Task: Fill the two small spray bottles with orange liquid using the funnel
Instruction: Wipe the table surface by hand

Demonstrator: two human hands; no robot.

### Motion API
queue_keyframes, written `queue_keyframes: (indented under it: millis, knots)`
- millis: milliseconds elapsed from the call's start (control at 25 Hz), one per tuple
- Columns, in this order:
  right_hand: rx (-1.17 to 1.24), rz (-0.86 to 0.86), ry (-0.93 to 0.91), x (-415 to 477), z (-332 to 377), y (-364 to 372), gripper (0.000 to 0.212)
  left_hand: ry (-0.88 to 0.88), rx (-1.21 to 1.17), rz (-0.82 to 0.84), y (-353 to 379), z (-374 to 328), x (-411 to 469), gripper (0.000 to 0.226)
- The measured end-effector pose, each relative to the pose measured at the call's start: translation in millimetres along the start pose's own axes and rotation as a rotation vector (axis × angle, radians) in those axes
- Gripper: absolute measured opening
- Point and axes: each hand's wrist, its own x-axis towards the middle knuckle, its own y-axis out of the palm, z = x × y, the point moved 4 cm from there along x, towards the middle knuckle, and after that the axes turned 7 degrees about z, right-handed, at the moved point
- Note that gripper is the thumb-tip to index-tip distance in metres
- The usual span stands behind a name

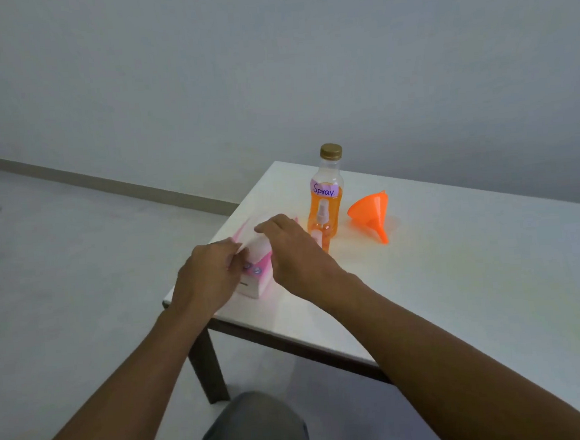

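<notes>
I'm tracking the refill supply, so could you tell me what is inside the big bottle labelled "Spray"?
Orange liquid fills the bottle up to about its label; the neck below the gold cap looks empty. A small spray bottle in front hides its lower part.

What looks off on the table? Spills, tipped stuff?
The orange funnel lies tipped on its side, right of the capped "Spray" bottle, not in any bottle. No spill shows. One small spray bottle stands upright; both hands are on the pink-and-white box.
</notes>
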Motion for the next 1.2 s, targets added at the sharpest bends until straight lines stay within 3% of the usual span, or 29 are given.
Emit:
queue_keyframes:
  millis: [120,320,480,600,760,920,1200]
  knots:
    - [-0.115,0.034,0.051,38,-8,11,0.065,0.027,-0.021,0.001,-3,6,7,0.04]
    - [-0.216,0.05,0.024,67,-18,10,0.032,0.069,-0.107,-0.018,-9,13,10,0.054]
    - [-0.201,-0.006,0.026,71,-24,-9,0.04,0.064,-0.219,-0.01,-9,18,13,0.052]
    - [-0.171,-0.043,0.007,70,-27,-28,0.033,0.118,-0.304,-0.047,-15,11,12,0.058]
    - [0.006,-0.144,-0.09,62,-25,-55,0.016,0.161,-0.3,-0.173,-26,0,18,0.045]
    - [0.04,-0.28,-0.16,35,-18,-85,0.013,0.233,-0.348,-0.301,-47,-25,17,0.029]
    - [0.006,-0.525,-0.16,-58,-65,-147,0.023,0.519,-0.605,-0.207,-38,-127,8,0.02]
